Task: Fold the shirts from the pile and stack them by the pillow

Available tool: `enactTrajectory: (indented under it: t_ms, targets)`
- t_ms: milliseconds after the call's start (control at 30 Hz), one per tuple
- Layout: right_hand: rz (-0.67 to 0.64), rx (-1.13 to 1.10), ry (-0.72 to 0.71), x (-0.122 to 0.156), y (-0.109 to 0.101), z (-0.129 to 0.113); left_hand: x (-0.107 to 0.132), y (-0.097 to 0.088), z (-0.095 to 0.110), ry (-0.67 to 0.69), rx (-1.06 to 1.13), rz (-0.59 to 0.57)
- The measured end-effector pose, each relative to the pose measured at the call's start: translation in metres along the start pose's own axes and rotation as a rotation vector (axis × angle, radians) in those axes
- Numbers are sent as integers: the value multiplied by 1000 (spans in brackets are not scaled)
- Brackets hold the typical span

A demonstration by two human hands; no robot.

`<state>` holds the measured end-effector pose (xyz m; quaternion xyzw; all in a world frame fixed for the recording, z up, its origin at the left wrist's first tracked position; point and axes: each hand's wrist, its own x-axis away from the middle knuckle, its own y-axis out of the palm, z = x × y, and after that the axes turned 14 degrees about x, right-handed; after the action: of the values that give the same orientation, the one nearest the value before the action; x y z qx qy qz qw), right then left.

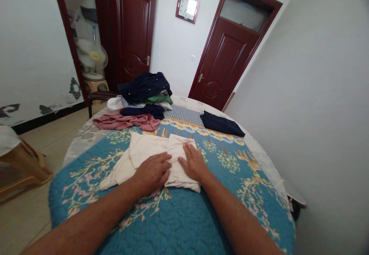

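Your left forearm (95, 213) and right forearm (236, 212) are bare as far as the view shows, each a long shape tapering toward the wrist (205, 178). Your left hand (152, 171) and right hand (195, 164) are bare too, with blunt-tipped fingers (191, 152).

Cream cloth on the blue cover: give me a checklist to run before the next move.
1. Left hand on the cream cloth: ok, resting on it.
2. Right hand on the cloth: ok, laid over its right part.
3. Cloth apart from the dark folded cloth: ok, the blue cover shows between.
4. Left end squared: not ok, it slants to a point.
5. Top smooth: not ok, creases show.
6. Underside smooth: cannot tell, hidden.
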<state>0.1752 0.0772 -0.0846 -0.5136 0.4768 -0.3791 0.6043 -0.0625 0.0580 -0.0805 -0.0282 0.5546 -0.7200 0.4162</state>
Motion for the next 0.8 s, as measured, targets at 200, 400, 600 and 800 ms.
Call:
enactTrajectory:
  t_ms: [200, 400, 600, 800]
  targets:
    - [-28, -32, 197, -9, 3, 26, 3, -5, -8, -38, 15, 12]
    - [127, -119, 281, -4, 6, 40, -22, -13, -8, -28, 24, 62]
    - [162, -108, 88, 24, 6, 12, -71, 17, -10, -8, -5, 7]
    - [46, -73, 19, 59, -6, -5, -91, 53, -42, -273, -146, -17]
